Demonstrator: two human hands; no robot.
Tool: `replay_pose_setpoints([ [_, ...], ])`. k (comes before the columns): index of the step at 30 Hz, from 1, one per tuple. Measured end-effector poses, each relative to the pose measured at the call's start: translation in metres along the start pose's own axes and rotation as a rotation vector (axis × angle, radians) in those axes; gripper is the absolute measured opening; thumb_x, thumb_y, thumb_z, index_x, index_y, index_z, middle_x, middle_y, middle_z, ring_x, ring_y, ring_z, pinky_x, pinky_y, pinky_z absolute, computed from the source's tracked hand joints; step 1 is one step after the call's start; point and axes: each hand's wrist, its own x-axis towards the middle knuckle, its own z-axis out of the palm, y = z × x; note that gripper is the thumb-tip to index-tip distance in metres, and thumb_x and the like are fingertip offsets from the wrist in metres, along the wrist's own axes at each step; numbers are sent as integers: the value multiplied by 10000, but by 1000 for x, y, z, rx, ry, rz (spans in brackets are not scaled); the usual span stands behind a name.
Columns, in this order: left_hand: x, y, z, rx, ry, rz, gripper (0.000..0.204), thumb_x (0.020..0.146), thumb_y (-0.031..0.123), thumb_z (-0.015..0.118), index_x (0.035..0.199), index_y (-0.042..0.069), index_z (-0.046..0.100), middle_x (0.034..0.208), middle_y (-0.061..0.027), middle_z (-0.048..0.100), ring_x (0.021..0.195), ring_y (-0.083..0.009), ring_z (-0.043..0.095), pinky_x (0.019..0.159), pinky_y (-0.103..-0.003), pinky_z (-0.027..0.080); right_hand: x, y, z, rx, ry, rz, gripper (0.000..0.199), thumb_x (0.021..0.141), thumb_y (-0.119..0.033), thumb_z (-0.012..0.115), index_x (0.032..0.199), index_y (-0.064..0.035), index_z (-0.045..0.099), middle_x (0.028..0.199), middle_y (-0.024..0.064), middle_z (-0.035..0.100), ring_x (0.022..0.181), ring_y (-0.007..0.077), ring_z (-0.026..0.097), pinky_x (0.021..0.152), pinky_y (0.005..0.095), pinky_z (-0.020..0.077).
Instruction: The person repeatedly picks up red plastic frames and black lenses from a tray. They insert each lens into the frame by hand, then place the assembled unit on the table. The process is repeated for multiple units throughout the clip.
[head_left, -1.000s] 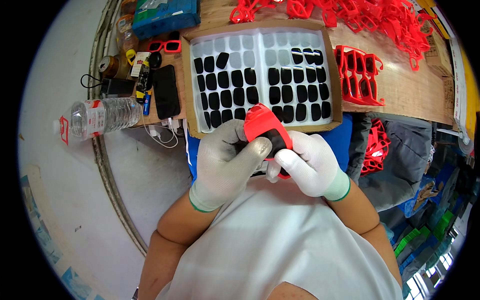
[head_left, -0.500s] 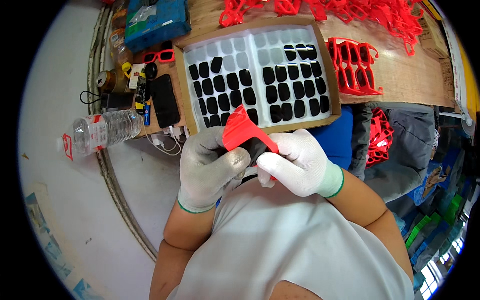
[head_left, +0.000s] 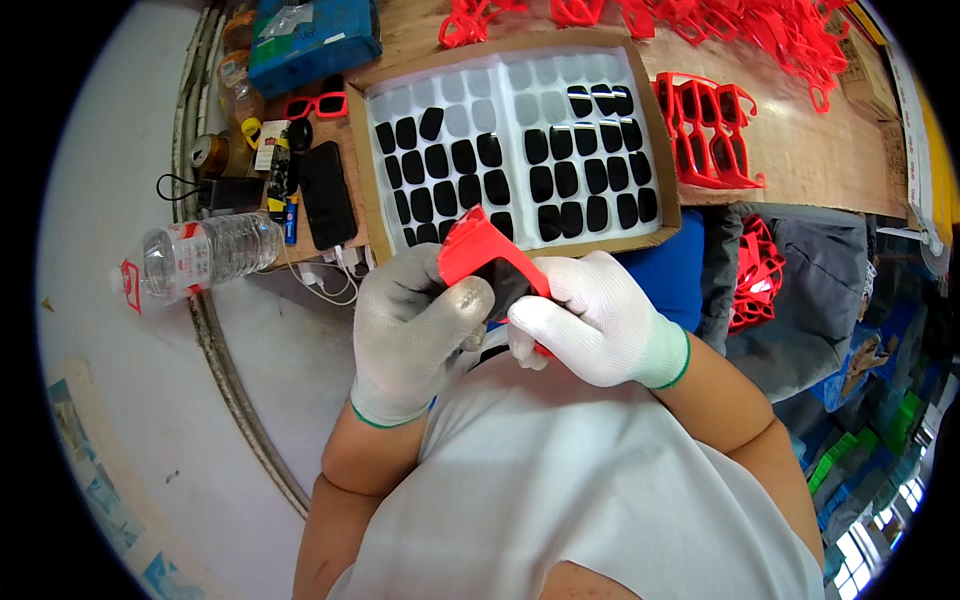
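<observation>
Both gloved hands hold a red sunglasses frame (head_left: 478, 247) in front of my chest, tilted. My left hand (head_left: 405, 335) is closed on its left end, the thumb against a dark lens (head_left: 512, 284) in the frame. My right hand (head_left: 600, 322) pinches the other end between thumb and fingers. The gloves hide parts of the frame; how fully the lens is seated I cannot tell. Just beyond my hands lies a cardboard box (head_left: 660, 150) with a white lined insert, where several rows of dark lenses (head_left: 566, 180) lie beside vacant pockets.
Red sunglasses with dark lenses (head_left: 712, 135) lie right of the box, and a heap of red frames (head_left: 740, 35) behind. A grey bag (head_left: 800, 285) holds more red frames. At left are a phone (head_left: 327, 195), a water bottle (head_left: 205, 258), cables and a blue box (head_left: 315, 45).
My hands and the red sunglasses frame have shifted slightly left, and the frame has turned a little, showing more of the dark lens. My grip stays the same.
</observation>
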Motion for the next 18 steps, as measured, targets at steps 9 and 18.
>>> replay_pose_setpoints([
  [9,2,-7,-2,271,32,58,128,944,-20,556,1055,-48,611,959,-52,661,858,-73,588,787,-255,502,-2,-2,18,9,216,96,181,970,-138,539,868,-12,618,633,65,639,559,186,645,575,306,514],
  [18,4,-19,16,749,186,323,225,948,137,596,1063,-55,615,851,-54,641,736,-89,546,661,-258,450,3,-3,27,-178,392,55,168,954,-126,585,833,-12,606,642,115,602,548,252,632,537,342,491],
])
